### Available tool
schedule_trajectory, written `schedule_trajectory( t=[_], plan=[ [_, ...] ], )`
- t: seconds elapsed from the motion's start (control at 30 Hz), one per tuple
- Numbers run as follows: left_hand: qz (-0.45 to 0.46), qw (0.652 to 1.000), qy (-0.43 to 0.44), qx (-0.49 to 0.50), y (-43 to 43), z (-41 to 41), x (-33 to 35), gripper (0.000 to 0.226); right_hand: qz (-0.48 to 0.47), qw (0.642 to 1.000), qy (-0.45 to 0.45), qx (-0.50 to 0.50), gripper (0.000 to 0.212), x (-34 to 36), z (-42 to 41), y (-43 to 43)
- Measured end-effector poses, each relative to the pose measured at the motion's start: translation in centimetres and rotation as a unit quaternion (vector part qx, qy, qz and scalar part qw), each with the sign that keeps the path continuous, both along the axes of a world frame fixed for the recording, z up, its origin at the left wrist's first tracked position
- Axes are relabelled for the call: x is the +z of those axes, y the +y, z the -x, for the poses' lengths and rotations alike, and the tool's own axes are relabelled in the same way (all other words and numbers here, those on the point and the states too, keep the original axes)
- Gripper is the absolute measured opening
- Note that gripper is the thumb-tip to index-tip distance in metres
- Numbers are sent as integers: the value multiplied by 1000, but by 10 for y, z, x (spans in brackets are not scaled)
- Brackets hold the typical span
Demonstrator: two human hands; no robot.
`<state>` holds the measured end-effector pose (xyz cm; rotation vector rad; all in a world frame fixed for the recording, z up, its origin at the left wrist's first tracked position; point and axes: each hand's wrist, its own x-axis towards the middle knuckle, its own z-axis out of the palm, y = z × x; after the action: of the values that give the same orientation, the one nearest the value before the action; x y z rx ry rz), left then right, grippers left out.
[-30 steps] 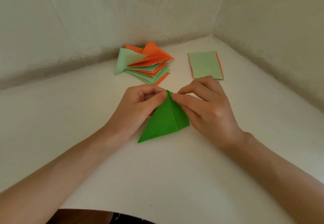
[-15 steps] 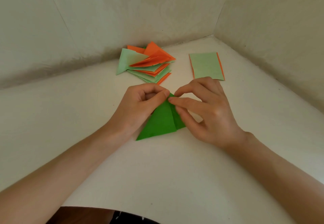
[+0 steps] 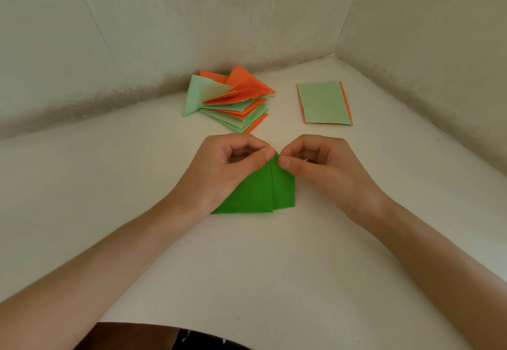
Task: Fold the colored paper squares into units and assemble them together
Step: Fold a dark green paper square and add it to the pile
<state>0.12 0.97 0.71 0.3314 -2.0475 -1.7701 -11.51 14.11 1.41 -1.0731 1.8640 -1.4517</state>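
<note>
The left grip (image 3: 219, 170) pinches the top corner of the green paper (image 3: 258, 193) between thumb and forefinger, with its other fingers curled in above. The right grip (image 3: 329, 168) pinches the same corner from the other side, thumb tip nearly touching the left thumb tip. Both are closed on the paper.

The paper lies on the white bench (image 3: 247, 273) between the two wrists, its point away from the person and its straight bottom edge toward them. It is folded: a flap edge runs from the tip down to the bottom edge, and the right part ends slightly higher than the left. The heel of the left grip covers its left side.

Beyond the left grip, near the wall (image 3: 137, 34), sits a fanned pile (image 3: 233, 102) of folded orange and pale green units. To its right, apart from it and beyond the right grip, lies a flat stack (image 3: 323, 102) of sheets, pale green on top with orange edges showing at both sides.
</note>
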Motion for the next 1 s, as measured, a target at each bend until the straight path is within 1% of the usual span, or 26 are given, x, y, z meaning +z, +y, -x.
schedule_trajectory(
  t=[0.1, 0.3, 0.4, 0.47, 0.57, 0.67, 0.8, 0.93, 1.0],
  plan=[
    [-11, 1000, 4, -1, -1, 1, -2, 7, -2, 1000, 6, -8, 14, 0, 0, 0],
    [-15, 1000, -5, 1, -2, 2, -5, 3, -7, 999, 38, 1, 13, 0, 1, 0],
    [22, 1000, -10, -9, -2, 2, -5, 9, -11, 998, 57, 12, 13, -1, 0, 1],
    [42, 999, -10, -17, -2, 2, -4, 11, -9, 999, 49, 14, 12, -2, -2, 0],
    [53, 998, -10, -24, -2, 1, -3, 9, -1, 999, 34, 4, 9, -3, -4, -1],
    [54, 998, -11, -27, -1, 0, -3, 9, 4, 999, 53, 3, 2, -2, -5, -2],
    [76, 997, -9, -16, 0, 1, -4, 13, -1, 998, 68, -4, 13, -1, -3, -1],
    [86, 996, -9, 11, -2, 3, -5, 15, -11, 999, 38, -15, 10, -3, -3, -2],
    [76, 997, -9, 13, -3, 3, -4, 15, -11, 999, 49, -19, 12, -2, -2, -1]
  ],
)
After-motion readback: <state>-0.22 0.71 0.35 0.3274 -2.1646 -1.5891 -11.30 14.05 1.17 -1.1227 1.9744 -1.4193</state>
